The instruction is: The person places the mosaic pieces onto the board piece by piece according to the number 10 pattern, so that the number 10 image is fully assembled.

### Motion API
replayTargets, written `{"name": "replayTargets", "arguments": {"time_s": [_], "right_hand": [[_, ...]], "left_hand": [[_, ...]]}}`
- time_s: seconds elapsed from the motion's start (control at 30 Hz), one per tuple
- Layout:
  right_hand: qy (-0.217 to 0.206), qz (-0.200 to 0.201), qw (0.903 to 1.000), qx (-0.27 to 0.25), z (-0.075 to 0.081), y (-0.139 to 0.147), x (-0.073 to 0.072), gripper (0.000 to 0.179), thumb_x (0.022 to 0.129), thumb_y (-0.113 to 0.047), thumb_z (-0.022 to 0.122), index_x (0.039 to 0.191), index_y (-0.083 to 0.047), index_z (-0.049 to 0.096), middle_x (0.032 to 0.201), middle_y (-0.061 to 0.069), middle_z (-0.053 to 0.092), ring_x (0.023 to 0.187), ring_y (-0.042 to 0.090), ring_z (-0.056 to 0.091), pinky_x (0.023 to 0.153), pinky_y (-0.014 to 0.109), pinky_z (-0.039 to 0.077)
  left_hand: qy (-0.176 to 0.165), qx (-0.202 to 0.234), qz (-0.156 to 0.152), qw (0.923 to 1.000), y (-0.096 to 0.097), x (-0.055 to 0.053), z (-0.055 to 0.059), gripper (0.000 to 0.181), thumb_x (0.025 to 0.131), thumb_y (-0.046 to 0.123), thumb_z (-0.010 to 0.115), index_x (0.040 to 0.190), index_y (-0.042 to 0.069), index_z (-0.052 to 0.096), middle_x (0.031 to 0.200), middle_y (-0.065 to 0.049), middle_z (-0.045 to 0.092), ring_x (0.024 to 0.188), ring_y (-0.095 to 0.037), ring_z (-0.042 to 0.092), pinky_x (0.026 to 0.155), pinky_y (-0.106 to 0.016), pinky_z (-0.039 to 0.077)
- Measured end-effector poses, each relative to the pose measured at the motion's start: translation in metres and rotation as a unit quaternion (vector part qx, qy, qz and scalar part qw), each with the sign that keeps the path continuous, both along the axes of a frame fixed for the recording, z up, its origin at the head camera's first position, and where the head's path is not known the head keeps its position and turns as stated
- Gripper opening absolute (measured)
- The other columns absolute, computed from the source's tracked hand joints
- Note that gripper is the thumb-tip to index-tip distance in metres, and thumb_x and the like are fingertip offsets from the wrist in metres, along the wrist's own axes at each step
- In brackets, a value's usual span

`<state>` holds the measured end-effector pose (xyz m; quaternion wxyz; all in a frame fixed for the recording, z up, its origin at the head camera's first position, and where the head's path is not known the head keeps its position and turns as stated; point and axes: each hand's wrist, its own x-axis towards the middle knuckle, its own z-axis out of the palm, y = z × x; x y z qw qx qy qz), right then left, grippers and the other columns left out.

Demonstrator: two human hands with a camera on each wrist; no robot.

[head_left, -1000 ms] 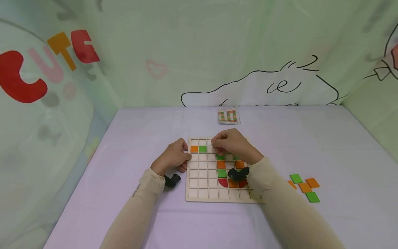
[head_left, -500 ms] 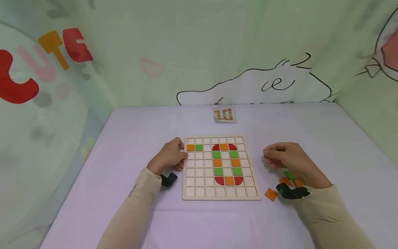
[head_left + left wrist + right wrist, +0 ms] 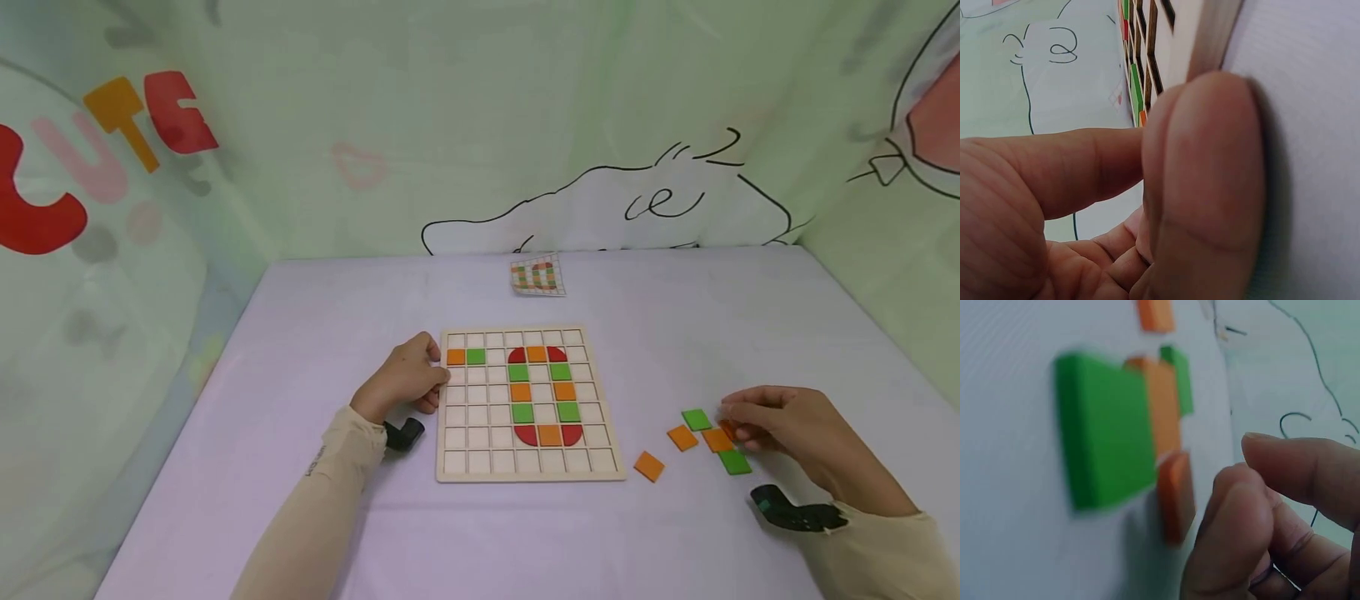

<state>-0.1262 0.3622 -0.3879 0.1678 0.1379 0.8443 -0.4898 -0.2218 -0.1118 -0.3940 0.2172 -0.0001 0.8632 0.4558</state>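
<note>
Orange square tiles [image 3: 682, 437] and green square tiles [image 3: 734, 462] lie in a loose group on the pale cloth-covered table [image 3: 450, 542], right of a light wooden grid board [image 3: 530, 478]. My right hand [image 3: 787, 429] is at that group, thumb and forefinger curved, tips slightly apart, holding nothing; whether they touch the nearest orange tile [image 3: 1175, 499], I cannot tell. My left hand [image 3: 401, 377] rests thumb against the board's left edge; whether it pinches the wood, I cannot tell. Red rounded corner pieces [image 3: 526, 434] sit on the board.
</note>
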Motion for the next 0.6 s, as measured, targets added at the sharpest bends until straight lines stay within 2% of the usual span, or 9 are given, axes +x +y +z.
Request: {"name": "replayTargets", "arguments": {"time_s": [0.13, 0.33, 0.6], "right_hand": [[-0.022, -0.008, 0.9991, 0.035, -0.004, 0.013, 0.005, 0.043, 0.099, -0.034, 0.074, 0.12, 0.002, 0.069, 0.091, -0.008, 0.073, 0.075, 0.013, 0.065, 0.067, 0.027, 0.061], [-0.036, -0.011, 0.9965, 0.075, -0.007, 0.015, 0.006, 0.05, 0.091, -0.04, 0.081, 0.119, 0.0, 0.07, 0.091, -0.007, 0.069, 0.076, 0.013, 0.062, 0.066, 0.027, 0.059], [-0.03, 0.024, 0.9926, 0.115, -0.004, 0.011, 0.007, 0.043, 0.093, -0.038, 0.078, 0.111, 0.0, 0.072, 0.089, -0.003, 0.069, 0.076, 0.015, 0.062, 0.065, 0.026, 0.053]], "left_hand": [[0.001, 0.001, -0.001, 1.0, 0.0, 0.0, -0.001, 0.022, 0.1, 0.005, 0.063, 0.116, 0.003, 0.047, 0.071, -0.013, 0.063, 0.052, -0.018, 0.061, 0.05, -0.03, 0.06], [0.003, 0.001, 0.001, 1.0, -0.001, 0.0, 0.0, 0.023, 0.099, 0.005, 0.063, 0.116, 0.003, 0.047, 0.072, -0.014, 0.063, 0.053, -0.018, 0.062, 0.05, -0.03, 0.06], [0.003, -0.002, -0.001, 1.0, -0.001, 0.001, 0.0, 0.023, 0.099, 0.005, 0.063, 0.116, 0.003, 0.047, 0.072, -0.014, 0.063, 0.053, -0.018, 0.062, 0.05, -0.03, 0.06]]}}
